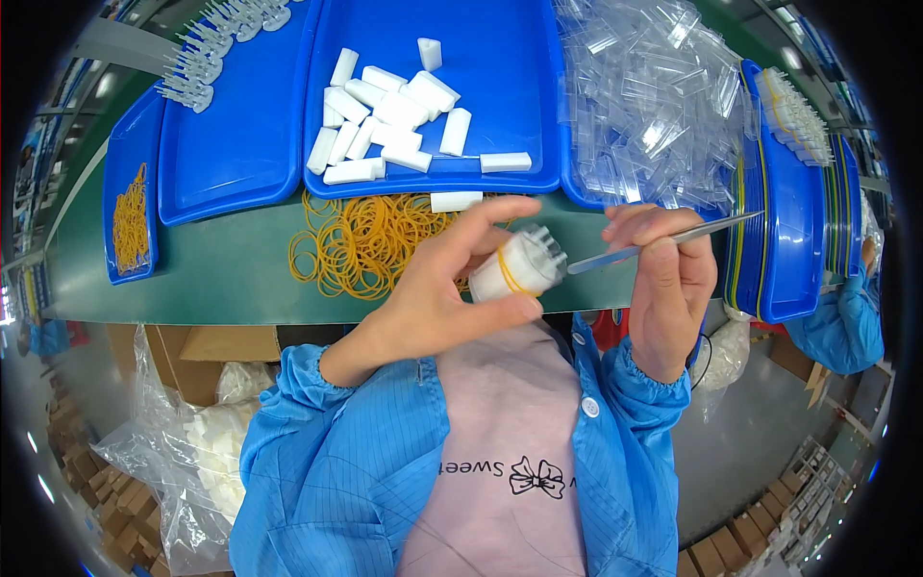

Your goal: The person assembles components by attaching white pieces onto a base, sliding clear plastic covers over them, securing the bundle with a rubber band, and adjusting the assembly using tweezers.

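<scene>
Between the thumb and fingers of my left hand (418, 279) is a short white bundle (492, 281). A yellow rubber band (508, 271) circles it, and clear plastic prongs (546, 252) stick out of its right end. My right hand (668, 279) is closed on metal tweezers (615, 257). Their broad end lies close to the prongs, while the pointed end aims away to the right. I cannot tell whether the tweezers touch the bundle. A loose pile of yellow rubber bands (351, 250) lies on the green table just beyond my left hand.
A blue tray (495, 87) holds several white blocks (399, 111); another block (456, 201) lies before it. Clear plastic pieces (654, 96) heap at right. Left are a tray (236, 144) with pronged parts (197, 72) and a small rubber-band tray (118, 264). Blue trays (793, 260) stand right.
</scene>
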The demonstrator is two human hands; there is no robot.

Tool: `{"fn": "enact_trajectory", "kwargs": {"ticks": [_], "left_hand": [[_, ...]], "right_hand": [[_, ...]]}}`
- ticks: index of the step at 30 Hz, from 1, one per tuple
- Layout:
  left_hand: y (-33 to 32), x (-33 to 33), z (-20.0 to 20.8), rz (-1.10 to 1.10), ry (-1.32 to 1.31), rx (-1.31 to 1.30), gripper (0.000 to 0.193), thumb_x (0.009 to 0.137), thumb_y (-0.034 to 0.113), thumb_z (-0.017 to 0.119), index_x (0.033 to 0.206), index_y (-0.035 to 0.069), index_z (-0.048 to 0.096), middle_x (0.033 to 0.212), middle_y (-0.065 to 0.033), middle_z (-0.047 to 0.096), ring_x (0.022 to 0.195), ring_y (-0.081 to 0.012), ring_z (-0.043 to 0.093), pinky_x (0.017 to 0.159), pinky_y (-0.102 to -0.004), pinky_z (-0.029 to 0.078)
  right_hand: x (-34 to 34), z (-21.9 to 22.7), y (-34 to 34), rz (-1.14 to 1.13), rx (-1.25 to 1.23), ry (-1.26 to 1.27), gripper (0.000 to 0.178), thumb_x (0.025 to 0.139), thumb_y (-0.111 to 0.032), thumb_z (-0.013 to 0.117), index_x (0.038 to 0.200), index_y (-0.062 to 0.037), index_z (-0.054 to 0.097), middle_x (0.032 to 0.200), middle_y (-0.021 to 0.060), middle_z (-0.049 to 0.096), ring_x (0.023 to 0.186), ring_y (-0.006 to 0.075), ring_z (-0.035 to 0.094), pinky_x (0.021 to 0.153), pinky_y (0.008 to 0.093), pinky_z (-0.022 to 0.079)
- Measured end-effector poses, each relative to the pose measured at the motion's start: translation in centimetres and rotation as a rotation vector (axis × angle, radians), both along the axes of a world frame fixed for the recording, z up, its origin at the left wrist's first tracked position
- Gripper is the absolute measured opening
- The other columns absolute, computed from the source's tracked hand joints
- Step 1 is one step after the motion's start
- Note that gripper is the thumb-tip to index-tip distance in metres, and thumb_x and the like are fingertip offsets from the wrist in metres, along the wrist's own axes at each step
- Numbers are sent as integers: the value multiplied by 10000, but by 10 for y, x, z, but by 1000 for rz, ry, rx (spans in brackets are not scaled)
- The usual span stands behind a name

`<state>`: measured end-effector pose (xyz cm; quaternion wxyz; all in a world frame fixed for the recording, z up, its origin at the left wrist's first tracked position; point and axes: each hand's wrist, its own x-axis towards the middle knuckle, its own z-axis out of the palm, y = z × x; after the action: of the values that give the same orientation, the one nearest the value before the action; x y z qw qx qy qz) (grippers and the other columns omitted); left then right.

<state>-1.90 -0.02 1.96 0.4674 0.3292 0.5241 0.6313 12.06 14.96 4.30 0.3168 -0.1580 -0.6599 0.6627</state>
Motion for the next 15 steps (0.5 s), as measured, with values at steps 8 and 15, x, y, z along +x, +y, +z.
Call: {"fn": "enact_trajectory", "kwargs": {"ticks": [8, 15], "left_hand": [[1, -8, -11, -235, -616, -7, 744, 858, 497, 552, 1337, -28, 331, 1038, -142, 578, 899, -202, 594, 781, -325, 493], [4, -3, -8, -253, -809, -48, 783, 877, 540, 490, 1361, -44, 296, 1036, -128, 569, 856, -196, 591, 768, -314, 483]], "right_hand": [[0, 0, 2, -53, 20, 89, 223, 938, -211, 514, 944, 10, 541, 868, 127, 599, 843, 205, 570, 793, 335, 449], [1, -1, 0, -35, -3, 89, 221, 940, -210, 513, 948, 8, 542, 879, 125, 598, 855, 204, 574, 775, 320, 458]]}}
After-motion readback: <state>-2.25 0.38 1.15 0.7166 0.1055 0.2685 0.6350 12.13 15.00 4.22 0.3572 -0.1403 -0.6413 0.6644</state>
